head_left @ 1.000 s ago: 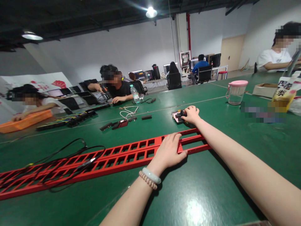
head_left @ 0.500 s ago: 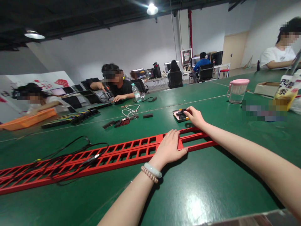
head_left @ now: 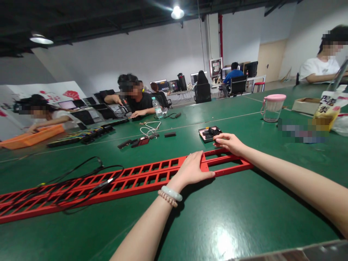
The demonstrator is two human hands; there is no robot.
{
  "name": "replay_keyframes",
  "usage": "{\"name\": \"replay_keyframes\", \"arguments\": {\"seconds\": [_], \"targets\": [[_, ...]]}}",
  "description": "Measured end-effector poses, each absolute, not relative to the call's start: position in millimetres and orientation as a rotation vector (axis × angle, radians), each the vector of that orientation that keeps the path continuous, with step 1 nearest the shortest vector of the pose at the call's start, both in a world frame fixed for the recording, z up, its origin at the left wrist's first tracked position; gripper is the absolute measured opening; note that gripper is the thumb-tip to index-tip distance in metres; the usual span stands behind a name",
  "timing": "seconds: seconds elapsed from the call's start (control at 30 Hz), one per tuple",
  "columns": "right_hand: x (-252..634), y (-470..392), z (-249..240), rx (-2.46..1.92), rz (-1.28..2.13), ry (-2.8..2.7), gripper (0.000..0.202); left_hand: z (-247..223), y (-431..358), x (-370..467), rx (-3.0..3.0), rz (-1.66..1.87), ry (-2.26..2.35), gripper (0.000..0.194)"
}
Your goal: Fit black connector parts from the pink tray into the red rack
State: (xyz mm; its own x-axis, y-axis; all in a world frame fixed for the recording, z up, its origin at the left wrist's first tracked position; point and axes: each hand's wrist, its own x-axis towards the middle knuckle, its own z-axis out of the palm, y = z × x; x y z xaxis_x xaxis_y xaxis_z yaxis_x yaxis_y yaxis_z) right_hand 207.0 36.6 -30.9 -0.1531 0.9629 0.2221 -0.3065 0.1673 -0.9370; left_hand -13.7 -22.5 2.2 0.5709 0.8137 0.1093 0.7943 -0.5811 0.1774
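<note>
Red slotted frame (head_left: 144, 175), two parallel rows of openings, lies on the green surface (head_left: 244, 214) beneath the left grip (head_left: 191, 168), unclenched, fingers extended. Right grip (head_left: 230, 143): at the near-right edge of a black tray (head_left: 201, 134) of dark parts (head_left: 210, 134); hold cannot be determined.

I have a glossy green table (head_left: 206, 224) carrying everything: a long red frame (head_left: 130, 191) across the near side, a shallow black tray (head_left: 209, 140) just beyond its right end, a small black block (head_left: 170, 134) left of that, a clear bottle (head_left: 157, 110) farther back, and a pink-lidded cup (head_left: 272, 110) to my right.
</note>
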Motion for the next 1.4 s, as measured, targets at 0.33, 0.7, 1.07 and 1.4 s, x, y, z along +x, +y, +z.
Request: {"name": "replay_keyframes", "arguments": {"seconds": [0.33, 0.7, 1.07, 1.4], "targets": [[204, 28, -27, -0.872, 1.111, -1.631, 0.045, 5, -15, -13, 2.752, 0.268, 1.407, 0.099], [205, 34, -36, -0.936, 0.921, -1.802, 0.046, 10, -13, -9, 2.753, 0.102, 1.375, 0.087], [198, 30, -34, -0.977, 0.788, -1.961, 0.042, 11, -6, -12, 2.763, 0.057, 1.343, 0.089], [198, 30, -34, -0.972, 0.644, -2.075, 0.045, 7, -10, -14, 2.793, 0.119, 1.340, 0.090]]}}
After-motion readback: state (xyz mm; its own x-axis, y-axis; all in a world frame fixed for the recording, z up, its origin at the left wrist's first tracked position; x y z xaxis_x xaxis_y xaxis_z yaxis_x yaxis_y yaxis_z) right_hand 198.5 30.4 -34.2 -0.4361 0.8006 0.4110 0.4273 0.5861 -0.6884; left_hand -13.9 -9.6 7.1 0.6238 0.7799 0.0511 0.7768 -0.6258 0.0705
